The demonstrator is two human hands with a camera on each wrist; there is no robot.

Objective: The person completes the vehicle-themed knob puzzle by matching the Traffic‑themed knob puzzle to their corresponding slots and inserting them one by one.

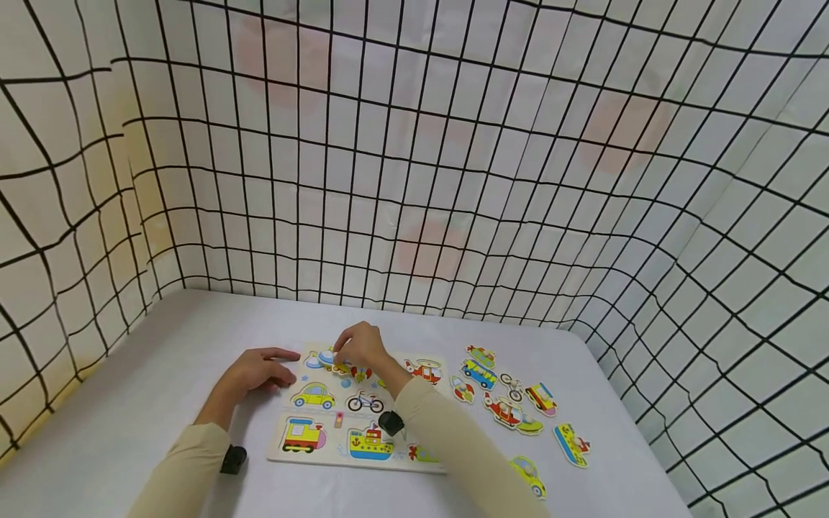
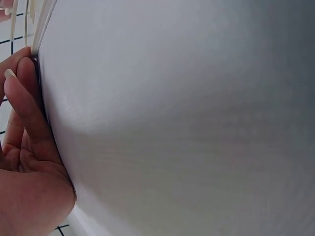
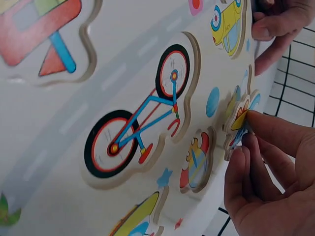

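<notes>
A wooden puzzle board (image 1: 332,450) with sunken vehicle pictures lies on the table. My right hand (image 1: 363,347) is over its upper left part and pinches a small puzzle piece (image 3: 239,117) between thumb and fingers. The piece shows yellow, red and blue, close over the board. In the right wrist view, the board's bicycle picture (image 3: 142,115) and rocket picture (image 3: 197,164) are beside that hand. My left hand (image 1: 257,370) rests on the table at the board's left edge, fingers loosely extended near the car picture (image 1: 314,395).
Loose pieces lie right of the board: a bus (image 1: 479,374), a bicycle (image 1: 512,386), a helicopter (image 1: 502,411), a train (image 1: 541,399), a ship (image 1: 571,444), a car (image 1: 529,475) and others. Black netting (image 1: 388,180) stands around the table on the back and sides.
</notes>
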